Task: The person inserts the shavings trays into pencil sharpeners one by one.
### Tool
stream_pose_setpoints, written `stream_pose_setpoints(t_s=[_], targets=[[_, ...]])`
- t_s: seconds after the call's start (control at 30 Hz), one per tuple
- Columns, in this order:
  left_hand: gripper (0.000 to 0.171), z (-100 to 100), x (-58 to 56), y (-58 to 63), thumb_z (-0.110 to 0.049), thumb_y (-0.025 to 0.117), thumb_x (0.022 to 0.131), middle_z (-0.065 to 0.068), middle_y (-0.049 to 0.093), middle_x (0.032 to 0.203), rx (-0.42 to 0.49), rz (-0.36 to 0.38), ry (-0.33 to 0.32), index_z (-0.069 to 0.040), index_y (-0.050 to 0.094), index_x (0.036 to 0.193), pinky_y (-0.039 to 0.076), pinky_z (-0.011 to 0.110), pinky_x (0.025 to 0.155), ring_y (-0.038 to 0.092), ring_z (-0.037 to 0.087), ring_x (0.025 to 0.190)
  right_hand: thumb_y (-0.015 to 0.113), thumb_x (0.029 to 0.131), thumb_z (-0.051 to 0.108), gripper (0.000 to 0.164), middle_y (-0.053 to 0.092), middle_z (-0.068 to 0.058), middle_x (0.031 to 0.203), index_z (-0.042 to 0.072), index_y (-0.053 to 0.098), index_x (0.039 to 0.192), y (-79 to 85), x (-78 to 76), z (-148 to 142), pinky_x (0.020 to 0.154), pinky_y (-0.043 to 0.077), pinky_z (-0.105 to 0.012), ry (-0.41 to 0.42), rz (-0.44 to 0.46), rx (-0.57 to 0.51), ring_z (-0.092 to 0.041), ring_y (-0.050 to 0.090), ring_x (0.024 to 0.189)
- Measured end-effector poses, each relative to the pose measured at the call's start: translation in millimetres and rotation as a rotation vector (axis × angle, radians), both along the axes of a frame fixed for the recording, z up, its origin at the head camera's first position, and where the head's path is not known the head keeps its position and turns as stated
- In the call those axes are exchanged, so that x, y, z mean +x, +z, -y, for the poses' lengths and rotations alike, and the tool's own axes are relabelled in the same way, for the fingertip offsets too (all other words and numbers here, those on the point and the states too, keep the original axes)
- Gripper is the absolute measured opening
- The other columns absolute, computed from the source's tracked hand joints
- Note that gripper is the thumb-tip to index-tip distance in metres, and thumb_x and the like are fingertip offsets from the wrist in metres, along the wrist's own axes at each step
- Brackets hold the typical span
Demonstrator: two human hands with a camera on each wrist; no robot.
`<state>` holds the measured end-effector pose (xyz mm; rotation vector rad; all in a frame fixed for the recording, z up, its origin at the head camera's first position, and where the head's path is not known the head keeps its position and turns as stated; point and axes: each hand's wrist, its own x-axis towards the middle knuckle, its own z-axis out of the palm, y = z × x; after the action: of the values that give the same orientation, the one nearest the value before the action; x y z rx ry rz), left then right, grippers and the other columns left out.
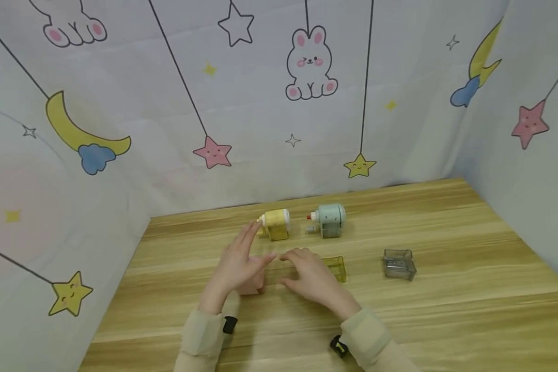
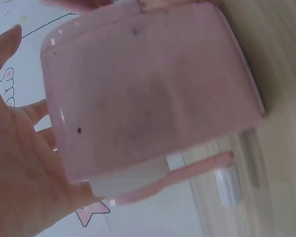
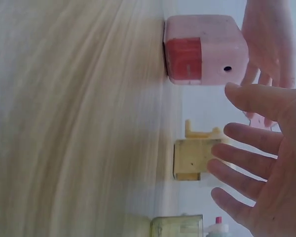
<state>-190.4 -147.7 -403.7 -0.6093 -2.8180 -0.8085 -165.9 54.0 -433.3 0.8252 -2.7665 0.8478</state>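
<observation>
A pink crank pencil sharpener (image 1: 252,285) stands on the table, partly hidden by my left hand (image 1: 234,266). That hand is beside and above it with straight fingers; whether it touches the sharpener I cannot tell. In the left wrist view the sharpener's body (image 2: 148,94) and crank arm (image 2: 197,170) appear large. A reddish shavings drawer (image 3: 183,58) sits in the sharpener in the right wrist view. My right hand (image 1: 313,276) is held to the right of it, fingers spread and holding nothing. Partly behind this hand lies a clear yellow shavings drawer (image 1: 338,267).
A yellow crank sharpener (image 1: 276,225) and a blue-green one (image 1: 332,220) stand toward the back of the table. A clear grey shavings drawer (image 1: 399,264) lies at the right. White printed cloth (image 1: 269,113) hangs behind and along the sides.
</observation>
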Motion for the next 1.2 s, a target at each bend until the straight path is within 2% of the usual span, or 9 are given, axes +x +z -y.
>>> stream_pose_setpoints(t_s=[0.2, 0.43, 0.6, 0.77, 0.97, 1.2], targets=[[0.080, -8, -5.3, 0.1, -0.057, 0.054, 0.080, 0.012, 0.024, 0.148, 0.010, 0.030, 0.030, -0.021, 0.021, 0.144, 0.028, 0.070, 0.091, 0.025, 0.032, 0.127, 0.069, 0.076, 0.036, 0.046, 0.060, -0.004, 0.115, 0.012, 0.058, 0.114, 0.8, -1.1, -12, 0.087, 0.042, -0.046, -0.021, -0.005, 0.005, -0.020, 0.047, 0.104], [0.081, -18, -10.2, 1.3, -0.052, 0.059, 0.079, 0.017, 0.027, 0.146, -0.057, 0.006, 0.096, -0.018, 0.023, 0.143, 0.031, 0.070, 0.089, 0.027, 0.033, 0.126, 0.070, 0.075, 0.036, 0.046, 0.061, -0.006, 0.113, 0.012, 0.059, 0.113, -0.1, -3.5, -22, 0.095, 0.033, -0.052, -0.046, -0.015, -0.002, -0.023, 0.044, 0.108], [0.083, -24, -16.3, 1.8, -0.048, 0.063, 0.077, 0.019, 0.028, 0.145, -0.104, -0.011, 0.120, -0.015, 0.024, 0.142, 0.033, 0.068, 0.088, 0.027, 0.034, 0.126, 0.070, 0.074, 0.040, 0.049, 0.060, -0.005, 0.115, 0.013, 0.059, 0.113, -0.4, -3.6, -30, 0.099, 0.030, -0.052, -0.066, 0.005, 0.028, -0.024, 0.044, 0.110], [0.087, -29, -21.1, 3.4, -0.049, 0.065, 0.075, 0.018, 0.029, 0.144, -0.118, 0.018, 0.133, -0.016, 0.023, 0.143, 0.032, 0.068, 0.089, 0.028, 0.033, 0.126, 0.071, 0.073, 0.041, 0.054, 0.058, -0.005, 0.120, 0.014, 0.058, 0.117, 0.2, -2.9, -39, 0.101, 0.027, -0.051, -0.087, 0.041, 0.075, -0.024, 0.041, 0.113], [0.087, -36, -27.5, 2.9, -0.047, 0.067, 0.074, 0.017, 0.029, 0.145, -0.137, 0.045, 0.156, -0.016, 0.024, 0.142, 0.032, 0.068, 0.090, 0.024, 0.030, 0.128, 0.072, 0.071, 0.040, 0.056, 0.057, -0.007, 0.122, 0.013, 0.057, 0.118, 2.2, -2.4, -45, 0.102, 0.026, -0.053, -0.072, 0.050, 0.097, -0.026, 0.041, 0.114], [0.085, -46, -36.0, 2.5, -0.043, 0.069, 0.074, 0.019, 0.028, 0.145, -0.136, 0.065, 0.171, -0.013, 0.026, 0.141, 0.033, 0.068, 0.088, 0.021, 0.032, 0.129, 0.072, 0.072, 0.040, 0.057, 0.055, -0.007, 0.124, 0.013, 0.055, 0.120, 3.2, -1.2, -53, 0.102, 0.026, -0.054, -0.109, 0.081, 0.123, -0.027, 0.040, 0.116]])
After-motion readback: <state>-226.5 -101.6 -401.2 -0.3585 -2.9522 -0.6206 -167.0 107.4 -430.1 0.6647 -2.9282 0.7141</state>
